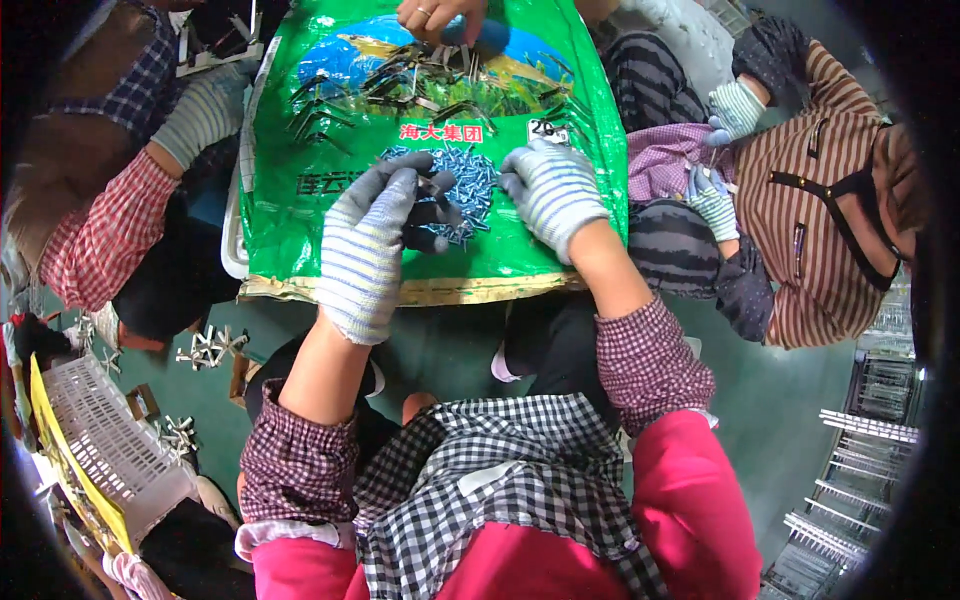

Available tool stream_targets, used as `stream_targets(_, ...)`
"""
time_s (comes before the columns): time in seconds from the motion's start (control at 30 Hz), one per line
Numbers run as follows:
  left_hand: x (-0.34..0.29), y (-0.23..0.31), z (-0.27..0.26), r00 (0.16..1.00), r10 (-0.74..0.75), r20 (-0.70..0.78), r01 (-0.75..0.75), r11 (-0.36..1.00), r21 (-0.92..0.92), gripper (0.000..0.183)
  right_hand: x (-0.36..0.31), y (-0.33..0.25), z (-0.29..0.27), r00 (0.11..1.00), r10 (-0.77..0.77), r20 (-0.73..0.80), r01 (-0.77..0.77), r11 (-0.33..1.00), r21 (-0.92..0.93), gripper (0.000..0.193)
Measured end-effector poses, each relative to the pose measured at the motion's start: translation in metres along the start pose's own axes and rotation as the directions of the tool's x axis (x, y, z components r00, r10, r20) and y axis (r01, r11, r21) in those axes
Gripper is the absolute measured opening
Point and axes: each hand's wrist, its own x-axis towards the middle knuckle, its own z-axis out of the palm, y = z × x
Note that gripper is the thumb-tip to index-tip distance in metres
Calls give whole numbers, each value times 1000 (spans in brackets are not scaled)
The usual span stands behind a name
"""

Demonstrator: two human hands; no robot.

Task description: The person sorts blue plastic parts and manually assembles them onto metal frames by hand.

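A pile of small blue-silver screws lies on a green printed sack. My left hand, in a striped glove with grey fingertips, reaches over the pile's left side. Its fingers are bent around a small shiny piece too small to make out. At the pile's right edge, my right hand, gloved alike, has its fingers curled together; what they hold, if anything, is hidden. Beyond the pile, several thin metal clips are scattered on the sack, under another person's bare hand with a ring.
A co-worker's gloved hand is at the left. On the right sits a person in a striped top, with gloved hands on checked cloth. A white plastic basket stands lower left, near metal parts on the floor. Wire racks line the right.
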Motion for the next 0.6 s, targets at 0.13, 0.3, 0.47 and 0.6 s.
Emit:
stream_targets(0.13, -2, 2, 5, 998, -4, -61, 9, 997, 76, 25, -19, -13, -19, 988, -55, -144, 129, 811, 570, 13)
stream_targets(0.3, -4, -2, 4, 993, 94, -65, -79, 976, 203, 25, -26, -42, -33, 990, -135, -33, 98, 508, 856, 12)
stream_targets(0.47, -5, -6, 5, 991, 132, -24, -121, 959, 255, 26, -19, -40, -22, 982, -166, -94, 176, 604, 777, 13)
stream_targets(0.6, -5, -10, 7, 988, 151, -25, -136, 944, 301, 28, -19, -39, -18, 973, -162, -164, 230, 679, 697, 12)
